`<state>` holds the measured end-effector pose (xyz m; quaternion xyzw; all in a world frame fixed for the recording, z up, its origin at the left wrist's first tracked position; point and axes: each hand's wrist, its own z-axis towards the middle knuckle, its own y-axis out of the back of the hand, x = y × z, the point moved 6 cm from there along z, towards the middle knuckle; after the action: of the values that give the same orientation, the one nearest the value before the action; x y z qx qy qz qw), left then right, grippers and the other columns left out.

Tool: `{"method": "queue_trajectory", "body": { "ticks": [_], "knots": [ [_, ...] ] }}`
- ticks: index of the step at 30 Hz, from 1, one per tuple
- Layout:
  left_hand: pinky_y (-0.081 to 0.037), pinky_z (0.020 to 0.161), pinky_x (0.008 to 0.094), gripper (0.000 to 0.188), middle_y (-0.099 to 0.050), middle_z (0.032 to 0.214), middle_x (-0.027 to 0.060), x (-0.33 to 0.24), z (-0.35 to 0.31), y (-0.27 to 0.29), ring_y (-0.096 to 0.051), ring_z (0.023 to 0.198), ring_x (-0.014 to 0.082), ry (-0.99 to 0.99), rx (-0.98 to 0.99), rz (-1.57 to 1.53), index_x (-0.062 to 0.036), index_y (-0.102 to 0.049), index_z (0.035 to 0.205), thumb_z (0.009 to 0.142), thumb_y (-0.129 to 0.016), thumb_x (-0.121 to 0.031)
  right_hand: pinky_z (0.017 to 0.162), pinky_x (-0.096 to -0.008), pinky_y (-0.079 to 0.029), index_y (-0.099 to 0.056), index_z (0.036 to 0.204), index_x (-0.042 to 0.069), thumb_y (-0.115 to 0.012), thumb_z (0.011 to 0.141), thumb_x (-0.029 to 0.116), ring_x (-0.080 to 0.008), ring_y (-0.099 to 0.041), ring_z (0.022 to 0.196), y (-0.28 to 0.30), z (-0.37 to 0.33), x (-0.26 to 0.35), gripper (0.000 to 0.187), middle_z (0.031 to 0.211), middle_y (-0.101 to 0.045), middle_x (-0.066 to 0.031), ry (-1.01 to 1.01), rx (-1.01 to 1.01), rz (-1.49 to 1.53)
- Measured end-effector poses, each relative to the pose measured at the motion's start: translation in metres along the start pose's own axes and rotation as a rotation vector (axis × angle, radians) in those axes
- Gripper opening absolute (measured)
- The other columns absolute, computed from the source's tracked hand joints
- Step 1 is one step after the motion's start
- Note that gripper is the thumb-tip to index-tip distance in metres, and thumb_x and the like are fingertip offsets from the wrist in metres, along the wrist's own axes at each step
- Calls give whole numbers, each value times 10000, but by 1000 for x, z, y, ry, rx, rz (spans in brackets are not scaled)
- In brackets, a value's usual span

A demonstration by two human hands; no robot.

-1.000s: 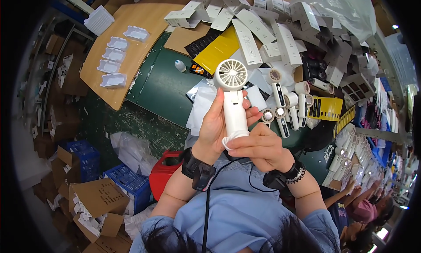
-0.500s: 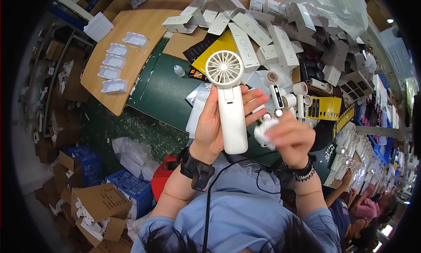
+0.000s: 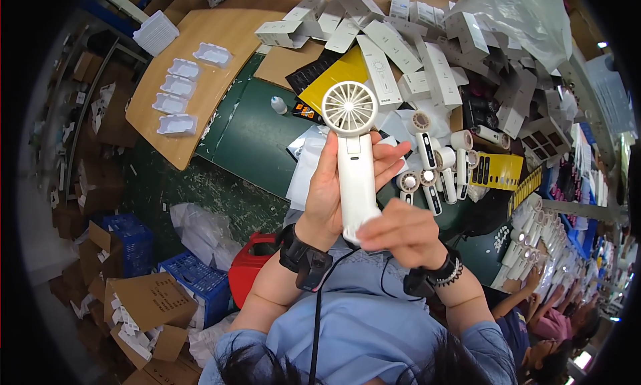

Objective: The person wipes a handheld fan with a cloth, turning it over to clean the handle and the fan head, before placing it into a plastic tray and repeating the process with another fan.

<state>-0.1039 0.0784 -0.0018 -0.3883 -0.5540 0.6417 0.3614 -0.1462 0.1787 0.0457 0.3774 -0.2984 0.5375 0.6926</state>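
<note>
A white handheld fan (image 3: 358, 174) with a round slatted head lies along my left hand (image 3: 324, 195), head pointing away from me. The left thumb is along one side of the handle and the fingers come out on the other side. My right hand (image 3: 404, 235), blurred by motion, is closed at the bottom end of the handle. It presses a crumpled white wipe (image 3: 360, 230) there, mostly hidden by the fingers. Several more handheld fans (image 3: 431, 161) lie on the green table to the right of the left hand.
White boxes (image 3: 394, 48) are heaped at the back. A yellow sheet (image 3: 337, 74) and a small white bottle (image 3: 278, 105) lie on the green table (image 3: 247, 141). White trays (image 3: 177, 124) line the wooden board at left. Blue crates (image 3: 200, 285) and cartons stand on the floor. Co-workers sit at right.
My right hand has moved left and slightly down, bringing the white wipe from beside the fan onto the bottom of its handle. The left hand still holds the fan.
</note>
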Motion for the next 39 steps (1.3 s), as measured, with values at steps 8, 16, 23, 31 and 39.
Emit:
{"method": "queue_trajectory", "body": {
  "ticks": [8, 16, 23, 31, 39],
  "knots": [
    [-356, 1028, 400, 573, -596, 1031, 152, -1, 3, -9, -460, 1190, 320, -20, -71, 94, 2, -478, 1153, 974, -202, -467, 636, -289, -453, -688, 886, 31, -537, 666, -129, -220, -597, 687, 33, 11, 21, 312, 875, -675, -105, -62, -132, -41],
    [-476, 816, 308, 547, -570, 1065, 101, 7, -7, -17, -566, 958, 162, 6, -330, 326, -29, -470, 1183, 974, -233, -475, 641, -289, -462, -671, 942, 42, -581, 670, -109, -226, -597, 727, 38, 58, 17, 324, 915, -666, -104, 45, -235, -528],
    [-479, 732, 272, 545, -577, 987, 89, -1, -13, -15, -571, 869, 140, -32, -517, 541, -28, -459, 1187, 967, -262, -487, 644, -293, -467, -670, 933, 47, -599, 650, -89, -226, -585, 730, 22, 57, 6, 322, 950, -662, -87, 114, -120, -705],
    [-456, 624, 275, 533, -528, 824, 67, -2, -12, -8, -518, 756, 131, -16, -293, 497, -12, -467, 1117, 973, -242, -472, 653, -285, -471, -654, 935, 28, -569, 650, -106, -221, -575, 725, 56, 37, -9, 327, 942, -653, -93, 37, -183, -857],
    [-477, 720, 323, 507, -545, 908, 87, -7, 1, -7, -547, 817, 184, 36, -282, 223, -4, -455, 1116, 973, -244, -442, 709, -267, -474, -632, 951, -11, -546, 726, -121, -177, -574, 781, 60, 21, -1, 264, 943, -605, -106, -264, -388, -451]
  ]
}}
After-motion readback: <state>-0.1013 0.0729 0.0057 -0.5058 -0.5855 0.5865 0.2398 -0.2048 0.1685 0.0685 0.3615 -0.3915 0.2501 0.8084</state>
